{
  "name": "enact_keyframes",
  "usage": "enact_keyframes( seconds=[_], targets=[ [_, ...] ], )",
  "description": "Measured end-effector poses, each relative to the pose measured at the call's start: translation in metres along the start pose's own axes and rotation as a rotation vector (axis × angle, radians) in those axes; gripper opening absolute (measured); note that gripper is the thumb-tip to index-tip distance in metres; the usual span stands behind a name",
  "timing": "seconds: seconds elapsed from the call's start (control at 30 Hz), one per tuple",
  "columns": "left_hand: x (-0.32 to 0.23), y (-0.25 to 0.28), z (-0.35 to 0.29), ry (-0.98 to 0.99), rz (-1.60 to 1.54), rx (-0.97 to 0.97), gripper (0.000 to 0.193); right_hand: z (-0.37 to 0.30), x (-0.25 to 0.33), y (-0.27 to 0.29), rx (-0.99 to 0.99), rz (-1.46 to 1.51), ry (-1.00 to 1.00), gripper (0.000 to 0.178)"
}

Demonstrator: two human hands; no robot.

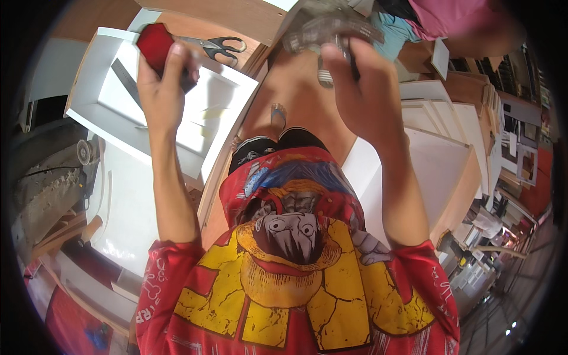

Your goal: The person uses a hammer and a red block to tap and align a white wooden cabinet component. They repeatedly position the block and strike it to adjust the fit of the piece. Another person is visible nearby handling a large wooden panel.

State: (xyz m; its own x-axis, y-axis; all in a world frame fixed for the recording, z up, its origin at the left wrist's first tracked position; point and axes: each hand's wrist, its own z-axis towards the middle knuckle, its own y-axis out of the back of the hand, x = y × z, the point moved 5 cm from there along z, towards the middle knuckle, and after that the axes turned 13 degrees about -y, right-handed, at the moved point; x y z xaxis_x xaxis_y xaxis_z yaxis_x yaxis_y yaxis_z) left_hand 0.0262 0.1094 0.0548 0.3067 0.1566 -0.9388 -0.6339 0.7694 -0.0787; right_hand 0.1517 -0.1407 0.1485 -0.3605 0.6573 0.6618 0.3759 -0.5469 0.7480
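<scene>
Head camera: worn on my head, the left lens of a side-by-side pair.
Facing: steeply down my front, past my shirt (290, 260) toward my foot (277, 112) and the floor (307, 112).
Nearness: shirt close and large at lower middle; left hand (163, 89) and right hand (367, 89) farther out, in the upper half; foot small, well beyond.
Forearms (171, 183): rising from the sleeves (174, 260), one either side.
Rim: fisheye-round, dark-cornered, straight edges bending there.

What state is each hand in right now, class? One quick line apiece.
Left hand: closed, holding an angular red object, material unclear.
Right hand: closed, holding a blurred grey tool, exact kind unclear.
</scene>
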Motion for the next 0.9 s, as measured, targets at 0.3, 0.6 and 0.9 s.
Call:
enact_keyframes(
  seconds=[0.3,0.6,0.9],
  targets=[
    [0.04,-0.017,-0.071,0.35,0.416,0.202,0.019,-0.012,-0.07,-0.062,0.167,0.261,-0.085,0.021],
    [0.041,-0.032,-0.081,0.632,0.404,0.15,0.023,0.0,-0.082,-0.112,0.281,0.387,-0.224,0.023],
    [0.045,-0.028,-0.085,0.431,0.433,0.094,0.017,0.013,-0.075,-0.158,0.427,0.345,-0.208,0.034]
  ],
)
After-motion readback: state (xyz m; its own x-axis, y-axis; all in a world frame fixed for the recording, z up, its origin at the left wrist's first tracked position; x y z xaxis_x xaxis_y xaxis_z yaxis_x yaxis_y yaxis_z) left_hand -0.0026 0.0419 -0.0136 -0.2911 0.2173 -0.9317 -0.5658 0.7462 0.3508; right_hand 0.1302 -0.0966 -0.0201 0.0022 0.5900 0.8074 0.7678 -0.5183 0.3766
